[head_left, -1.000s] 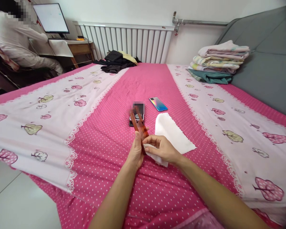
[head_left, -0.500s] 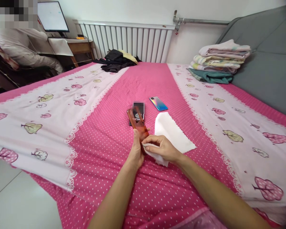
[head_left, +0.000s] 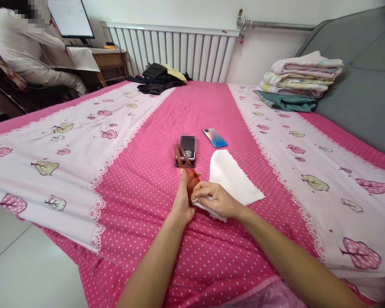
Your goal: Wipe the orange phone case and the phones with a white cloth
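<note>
My left hand (head_left: 183,197) is closed around a translucent orange-brown phone case (head_left: 191,174), its thumb along the near side. The case is tilted, and its far end overlaps a black phone-like item (head_left: 188,149) on the bed. Pinched in my right hand (head_left: 216,199) is a white cloth (head_left: 216,214), pressed against the lower right edge of the case. Part of that cloth is hidden under the fingers. Just beyond my right hand, a second white cloth (head_left: 232,177) with a zigzag edge lies flat. A blue shiny phone (head_left: 214,137) rests back down past it.
A pink dotted bedsheet (head_left: 141,188) covers the bed. Dark clothes (head_left: 157,79) lie at its far edge before a radiator (head_left: 170,53). Folded bedding (head_left: 301,81) is stacked by the grey headboard (head_left: 362,90). At far left a person (head_left: 28,55) sits by a desk with a monitor (head_left: 71,19).
The orange-brown case has tilted, so its far end looks narrower. My right fingers have shifted slightly along it with the cloth. The view has moved a little.
</note>
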A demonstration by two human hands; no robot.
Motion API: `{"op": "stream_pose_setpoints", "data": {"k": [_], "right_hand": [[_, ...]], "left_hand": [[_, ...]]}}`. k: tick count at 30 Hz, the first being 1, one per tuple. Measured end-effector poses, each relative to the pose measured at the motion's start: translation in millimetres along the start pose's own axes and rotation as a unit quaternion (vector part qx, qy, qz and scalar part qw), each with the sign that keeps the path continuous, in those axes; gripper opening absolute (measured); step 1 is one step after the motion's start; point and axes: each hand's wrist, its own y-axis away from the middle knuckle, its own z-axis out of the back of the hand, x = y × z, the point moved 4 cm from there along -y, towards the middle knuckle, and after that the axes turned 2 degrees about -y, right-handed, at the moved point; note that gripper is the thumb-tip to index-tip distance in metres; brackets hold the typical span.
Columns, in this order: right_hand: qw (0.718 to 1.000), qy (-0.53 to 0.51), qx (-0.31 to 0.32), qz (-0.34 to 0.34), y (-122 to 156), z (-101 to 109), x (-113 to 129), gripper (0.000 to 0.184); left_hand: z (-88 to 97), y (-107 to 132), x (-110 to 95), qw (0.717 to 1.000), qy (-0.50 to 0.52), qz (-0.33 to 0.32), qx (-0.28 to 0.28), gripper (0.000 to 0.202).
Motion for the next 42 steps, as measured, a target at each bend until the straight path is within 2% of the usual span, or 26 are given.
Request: {"op": "stream_pose_setpoints", "data": {"k": [10, 16, 20, 26, 34, 42], "right_hand": [[0.997, 0.048, 0.053, 0.008, 1.9, -4.2, 4.3, 0.023], [0.991, 0.111, 0.062, 0.049, 3.6, -5.7, 7.9, 0.026], [0.982, 0.157, 0.062, 0.081, 2.5, -5.9, 7.6, 0.028], [0.954, 0.256, 0.058, 0.145, 3.1, -7.3, 9.7, 0.031], [0.904, 0.403, 0.06, 0.131, 7.4, -9.9, 19.3, 0.028], [0.893, 0.433, 0.041, 0.116, 8.4, 2.7, 10.2, 0.019]], "left_hand": [[2.3, -1.6, 6.0, 0.997, 0.023, 0.066, 0.04, 0.064], [6.4, -5.1, 8.6, 0.995, 0.042, 0.088, 0.014, 0.061], [5.2, -5.2, 8.6, 0.994, 0.05, 0.095, 0.019, 0.062], [-0.7, -0.5, 3.4, 0.991, 0.092, 0.096, 0.028, 0.057], [0.0, -0.1, -0.5, 0.993, 0.081, 0.08, 0.016, 0.059], [0.3, 3.4, -4.9, 0.992, 0.065, 0.102, 0.029, 0.07]]}}
